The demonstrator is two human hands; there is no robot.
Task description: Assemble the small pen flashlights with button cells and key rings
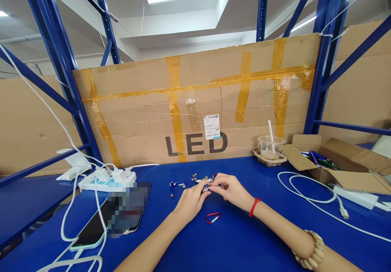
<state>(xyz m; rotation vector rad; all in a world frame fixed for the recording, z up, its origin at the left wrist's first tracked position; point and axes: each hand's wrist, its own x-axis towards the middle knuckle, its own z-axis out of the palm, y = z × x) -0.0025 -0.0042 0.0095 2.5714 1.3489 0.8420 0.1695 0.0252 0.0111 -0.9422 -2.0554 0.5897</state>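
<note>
My left hand [191, 200] and my right hand [232, 189] meet over the blue table [244, 239], both pinching one small silver metal part [206, 188] between the fingertips. Just beyond them lie several small round button cells [194, 177] and a blue keychain flashlight [172, 187]. A red carabiner clip [213, 217] lies on the table just under my hands. A red string circles my right wrist, and a beaded bracelet sits further up that arm.
A white power strip [106, 178] with cables and a phone [100, 229] sit at the left. A plastic cup with a straw [271, 146], an open cardboard box [330, 162] and a white cable [308, 190] are at the right. Taped cardboard [198, 105] stands behind.
</note>
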